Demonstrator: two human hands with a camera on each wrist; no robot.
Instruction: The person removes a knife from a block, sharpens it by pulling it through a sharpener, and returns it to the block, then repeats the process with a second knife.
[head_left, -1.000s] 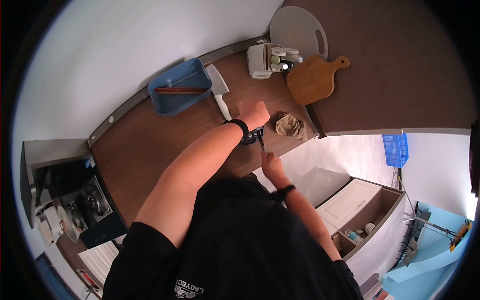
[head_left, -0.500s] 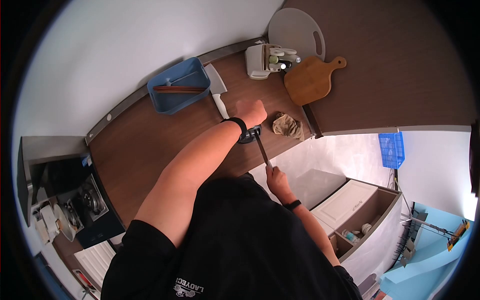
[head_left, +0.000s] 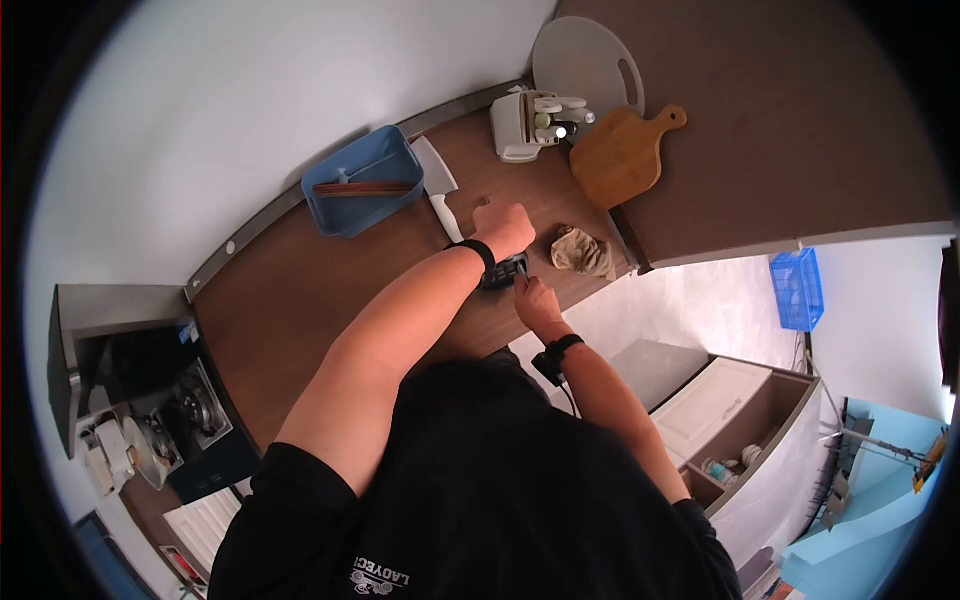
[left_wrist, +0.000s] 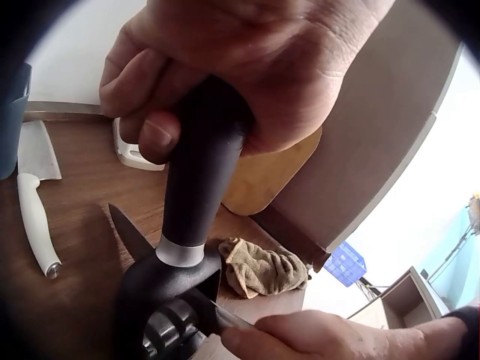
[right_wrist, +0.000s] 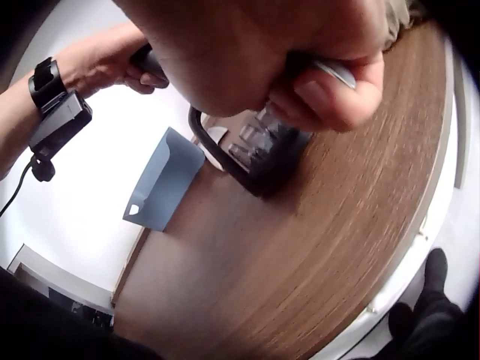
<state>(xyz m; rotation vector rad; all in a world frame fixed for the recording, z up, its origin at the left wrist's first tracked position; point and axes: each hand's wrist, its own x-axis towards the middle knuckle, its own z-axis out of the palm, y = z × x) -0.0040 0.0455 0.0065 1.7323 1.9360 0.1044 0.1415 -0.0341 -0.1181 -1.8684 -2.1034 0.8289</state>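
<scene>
My left hand (head_left: 507, 230) grips the upright black handle of a knife sharpener (left_wrist: 196, 202) on the brown counter. Its base, with several slots and rollers, shows in the right wrist view below that handle. My right hand (head_left: 540, 305) holds a knife by its handle, right at the sharpener's near side. In the left wrist view the knife's blade (left_wrist: 129, 231) passes through a slot, and its tip sticks out on the far side. Most of the knife's handle is hidden inside the fist. A crumpled brown cloth (head_left: 582, 252) lies just right of the sharpener.
A white-handled cleaver (head_left: 440, 190) lies beyond my left wrist, beside a blue tray (head_left: 335, 215) with chopsticks. At the back stand a white knife block (head_left: 515, 125), a wooden cutting board (head_left: 620, 160) and a round grey board (head_left: 580, 60). The counter's edge runs near my body.
My right hand first drew back toward my body, baring a long stretch of blade, then came forward again up to the sharpener. The left hand stays on the sharpener's handle.
</scene>
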